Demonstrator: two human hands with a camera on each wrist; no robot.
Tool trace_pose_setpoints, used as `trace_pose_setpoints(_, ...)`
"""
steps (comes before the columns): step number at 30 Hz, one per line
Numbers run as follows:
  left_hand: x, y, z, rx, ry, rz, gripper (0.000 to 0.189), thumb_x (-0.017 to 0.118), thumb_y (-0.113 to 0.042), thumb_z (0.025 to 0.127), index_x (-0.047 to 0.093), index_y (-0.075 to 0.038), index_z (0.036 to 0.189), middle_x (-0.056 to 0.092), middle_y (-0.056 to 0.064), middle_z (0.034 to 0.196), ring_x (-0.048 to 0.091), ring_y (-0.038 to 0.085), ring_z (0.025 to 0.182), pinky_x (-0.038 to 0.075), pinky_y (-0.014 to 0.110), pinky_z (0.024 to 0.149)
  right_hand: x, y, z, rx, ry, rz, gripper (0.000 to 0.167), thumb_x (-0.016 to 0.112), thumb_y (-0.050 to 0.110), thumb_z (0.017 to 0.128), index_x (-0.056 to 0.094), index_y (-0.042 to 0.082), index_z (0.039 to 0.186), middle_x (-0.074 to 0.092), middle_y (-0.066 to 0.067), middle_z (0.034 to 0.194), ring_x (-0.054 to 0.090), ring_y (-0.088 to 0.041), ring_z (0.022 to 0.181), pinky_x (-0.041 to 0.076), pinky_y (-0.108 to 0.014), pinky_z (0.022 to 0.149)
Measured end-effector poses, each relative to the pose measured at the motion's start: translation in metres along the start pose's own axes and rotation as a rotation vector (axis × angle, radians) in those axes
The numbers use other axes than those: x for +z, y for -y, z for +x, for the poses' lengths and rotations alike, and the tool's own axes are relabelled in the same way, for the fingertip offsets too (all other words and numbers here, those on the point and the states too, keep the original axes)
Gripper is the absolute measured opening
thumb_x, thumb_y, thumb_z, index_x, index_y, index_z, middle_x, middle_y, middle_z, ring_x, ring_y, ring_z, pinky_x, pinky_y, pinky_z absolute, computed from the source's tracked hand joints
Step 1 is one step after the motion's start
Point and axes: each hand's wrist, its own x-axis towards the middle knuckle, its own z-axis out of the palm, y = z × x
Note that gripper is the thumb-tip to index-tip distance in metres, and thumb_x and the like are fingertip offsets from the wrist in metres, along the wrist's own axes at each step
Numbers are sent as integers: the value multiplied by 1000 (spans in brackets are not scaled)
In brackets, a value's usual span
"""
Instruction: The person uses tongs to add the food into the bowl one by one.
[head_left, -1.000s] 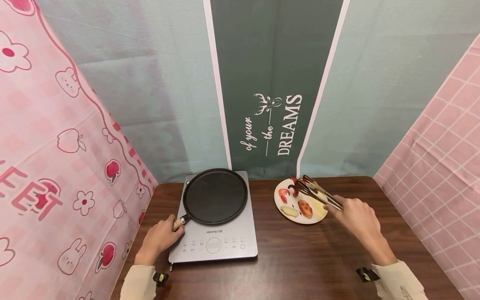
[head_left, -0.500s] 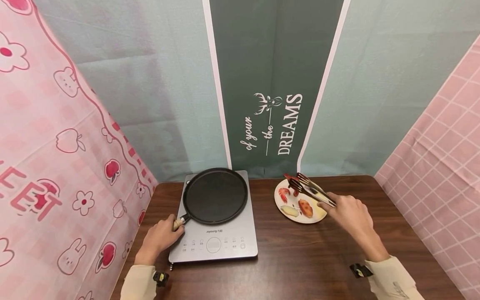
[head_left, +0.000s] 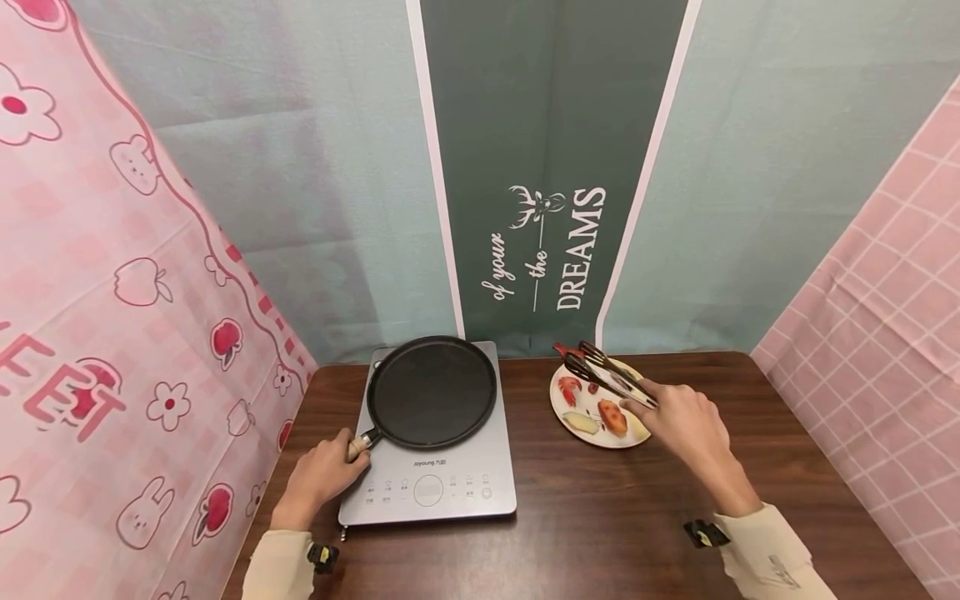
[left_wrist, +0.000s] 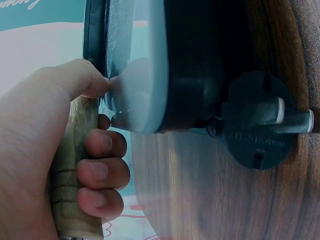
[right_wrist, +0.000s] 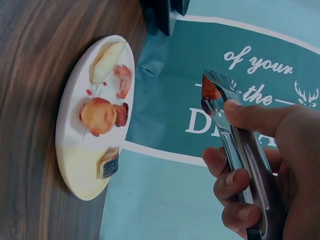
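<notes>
My left hand (head_left: 324,473) grips the wooden handle (left_wrist: 75,165) of a flat black pan (head_left: 432,392), which sits on a silver induction cooker (head_left: 465,467). My right hand (head_left: 686,421) holds metal tongs (head_left: 611,377), thumb on one arm and fingers curled round the other. Between the tong tips is a reddish piece of food (right_wrist: 210,89), raised over the far rim of a white plate (head_left: 567,433). On that plate lie a red shrimp-like piece (head_left: 569,389), a pale yellow oblong piece (head_left: 581,422), and an orange-brown piece (head_left: 612,417). The tongs partly hide the plate's far side.
A dark wooden table (head_left: 600,525) carries everything. The cooker's black plug (left_wrist: 260,120) shows beside it in the left wrist view. A green cloth (head_left: 555,125) hangs behind the table, with pink printed cloth (head_left: 150,333) on the left and pink checked cloth (head_left: 885,333) on the right.
The right hand and tongs have moved left, carrying the reddish piece up from the plate's far side. The left hand, pan and cooker have stayed in place.
</notes>
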Motion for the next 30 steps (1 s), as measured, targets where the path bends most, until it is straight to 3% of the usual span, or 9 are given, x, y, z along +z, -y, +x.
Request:
trace_pose_setpoints(7,0,0,0,-2,1,4,28,66,-34,96,51,-11,92,51,6,69,50,23,62,42,44,60,1,8,5,-20,-10,3,47,80,39,91,76,7,126,73,-30,85,67,-47,67,47,-60,55)
trace_pose_setpoints(14,1,0,1,0,-1,6,28,66,-34,96,51,-11,93,51,6,69,50,23,61,42,44,59,2,13,12,-32,-4,0,45,81,41,91,76,11,123,65,-14,68,60,-35,59,42,-52,51)
trace_pose_setpoints(19,0,0,0,-1,-4,5,28,66,-34,96,51,-10,93,50,6,69,49,23,61,41,43,59,3,16,16,-36,0,-2,45,79,43,91,75,12,124,64,-14,68,58,-35,59,43,-53,52)
trace_pose_setpoints(30,1,-1,0,-5,-5,8,28,66,-34,96,51,-10,93,52,6,70,50,24,61,42,43,59,5,25,22,-41,14,4,36,79,45,91,75,14,110,59,-7,65,57,-33,59,41,-50,51)
